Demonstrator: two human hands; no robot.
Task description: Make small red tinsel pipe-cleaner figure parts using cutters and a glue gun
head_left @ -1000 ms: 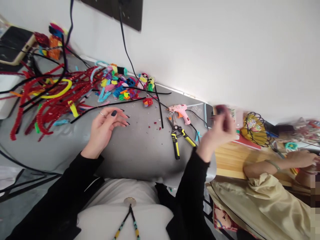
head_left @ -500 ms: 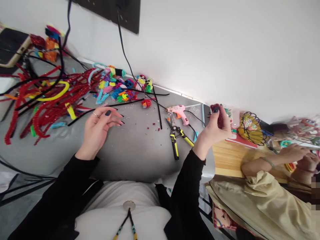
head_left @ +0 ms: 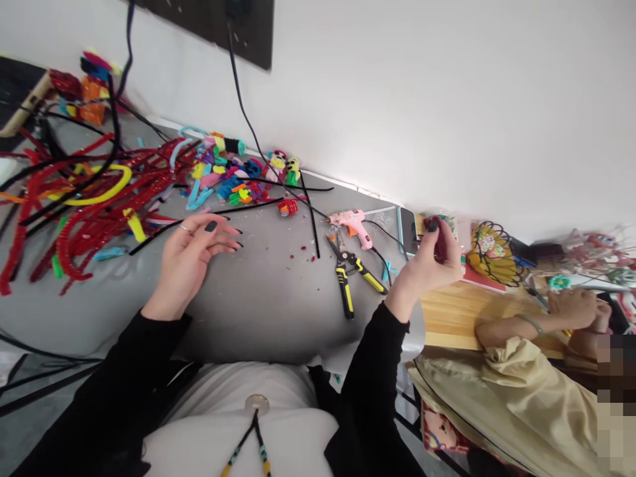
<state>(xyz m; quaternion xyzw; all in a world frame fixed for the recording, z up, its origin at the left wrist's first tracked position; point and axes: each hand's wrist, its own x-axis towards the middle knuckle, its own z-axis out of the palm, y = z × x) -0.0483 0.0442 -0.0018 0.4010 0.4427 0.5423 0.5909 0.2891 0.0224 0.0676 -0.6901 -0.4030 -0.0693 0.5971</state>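
My left hand (head_left: 191,255) hovers over the left part of the grey table (head_left: 268,298), fingers apart and nothing in them. Raised at the table's right end, my right hand (head_left: 430,258) is closed around a dark red fuzzy piece (head_left: 440,240), mostly covered by the fingers. Between the hands lie yellow-and-black pliers (head_left: 352,268), jaws and handles spread. Just behind them rests a pink glue gun (head_left: 352,224). A small red coil with orange (head_left: 287,208) sits near the middle, beside a black pipe cleaner (head_left: 311,218). Tiny red bits are scattered nearby.
Red pipe cleaners (head_left: 99,205) heap on the left, with small colourful figures (head_left: 248,172) along the wall. A black cord (head_left: 243,106) hangs across the table. At right, a co-worker's hands (head_left: 574,308) are over a wooden table (head_left: 447,311), near a yellow wire basket (head_left: 491,255).
My right hand was blurred a second ago and now holds steadier, with the dark red piece still in it. My left hand stays open. The co-worker's hands have shifted slightly.
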